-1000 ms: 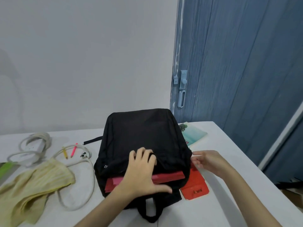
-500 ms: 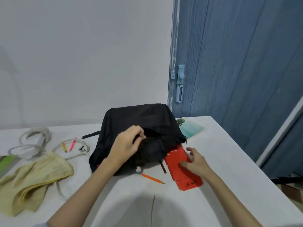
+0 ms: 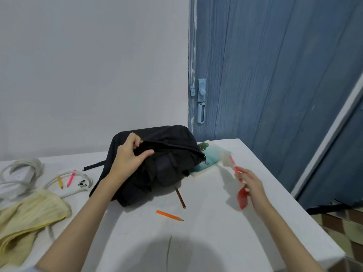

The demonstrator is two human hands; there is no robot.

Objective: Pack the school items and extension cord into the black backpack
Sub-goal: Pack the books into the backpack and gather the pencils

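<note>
White table [image 3: 216, 242] bears the black backpack [image 3: 167, 154]; its opening edge is pinched by the left hand [image 3: 127, 160]. Right of the backpack, a blurred red booklet [image 3: 240, 185] is gripped in the right hand [image 3: 253, 185].

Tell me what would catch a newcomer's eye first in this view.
The black backpack at the table's middle, its opening held up by the left hand. To its right, the right hand holds a blurred red booklet in the air. Two loose pencils, an orange pencil and a brown pencil, lie on the white table in front of the bag.
</note>
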